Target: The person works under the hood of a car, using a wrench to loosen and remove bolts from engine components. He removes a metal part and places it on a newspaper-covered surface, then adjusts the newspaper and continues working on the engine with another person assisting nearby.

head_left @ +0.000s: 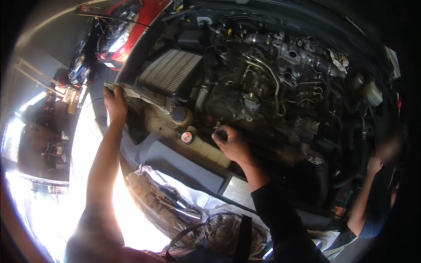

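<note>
My left hand (115, 104) is closed on the outer end of a pale metal strip (139, 95) at the left side of an open engine bay. My right hand (233, 143) is over the front of the bay, its fingers curled together; whatever they hold, if anything, is hidden. Just left of it are a long yellowed plastic reservoir (206, 150) with a white and orange cap (187, 137) and a round dark cap (179, 114). Beyond my right hand lies the partly stripped engine (258, 83), with bent metal pipes (275, 79) on top.
A pleated air filter (171, 70) sits in its box at the back left. Another person's arm (365, 193) reaches in at the right. A grey front panel (184, 164) and a stained cover (166, 193) lie nearest me. A red vehicle (151, 17) stands beyond the left side.
</note>
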Demonstrator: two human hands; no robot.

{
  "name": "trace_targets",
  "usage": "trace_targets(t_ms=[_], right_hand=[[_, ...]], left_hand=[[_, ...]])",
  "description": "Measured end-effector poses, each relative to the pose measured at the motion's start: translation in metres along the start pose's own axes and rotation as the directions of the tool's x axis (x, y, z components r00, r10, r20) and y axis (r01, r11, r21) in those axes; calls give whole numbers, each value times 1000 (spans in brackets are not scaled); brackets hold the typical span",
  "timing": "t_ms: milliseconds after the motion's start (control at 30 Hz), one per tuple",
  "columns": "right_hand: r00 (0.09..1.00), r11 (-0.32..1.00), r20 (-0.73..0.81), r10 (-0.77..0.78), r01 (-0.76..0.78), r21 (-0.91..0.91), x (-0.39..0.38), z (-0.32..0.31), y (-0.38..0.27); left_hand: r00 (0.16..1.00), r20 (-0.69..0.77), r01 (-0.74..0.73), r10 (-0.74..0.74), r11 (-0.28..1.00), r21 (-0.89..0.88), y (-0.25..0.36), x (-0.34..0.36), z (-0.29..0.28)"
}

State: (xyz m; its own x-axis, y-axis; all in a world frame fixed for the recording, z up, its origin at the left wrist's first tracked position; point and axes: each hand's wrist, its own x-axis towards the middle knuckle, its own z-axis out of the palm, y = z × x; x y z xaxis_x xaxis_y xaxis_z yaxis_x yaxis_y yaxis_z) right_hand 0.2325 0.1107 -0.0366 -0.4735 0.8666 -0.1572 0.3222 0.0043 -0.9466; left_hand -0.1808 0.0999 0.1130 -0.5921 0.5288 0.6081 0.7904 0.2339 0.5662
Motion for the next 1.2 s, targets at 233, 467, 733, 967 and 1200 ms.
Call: trace_targets(t_ms=[233, 467, 733, 967, 1200], right_hand=[[832, 837, -135, -539, 547, 28, -75, 2, -106], [769, 797, -209, -604, 589, -135, -189, 33, -152], [772, 832, -339, -538, 551, -64, -272, 15, -151], [706, 797, -392, -590, 586, -146, -310, 12, -174], [978, 676, -128, -162, 205, 708, -321, -3, -171]], left_hand=[[987, 79, -108, 137, 950, -292, 130, -53, -146], [954, 281, 72, 105, 829, -555, 198, -163, -186], [913, 397, 130, 96, 854, -505, 238, -228, -225], [890, 442, 230, 111, 728, -646, 260, -255, -248], [481, 835, 415, 266, 770, -484, 278, -270, -267]])
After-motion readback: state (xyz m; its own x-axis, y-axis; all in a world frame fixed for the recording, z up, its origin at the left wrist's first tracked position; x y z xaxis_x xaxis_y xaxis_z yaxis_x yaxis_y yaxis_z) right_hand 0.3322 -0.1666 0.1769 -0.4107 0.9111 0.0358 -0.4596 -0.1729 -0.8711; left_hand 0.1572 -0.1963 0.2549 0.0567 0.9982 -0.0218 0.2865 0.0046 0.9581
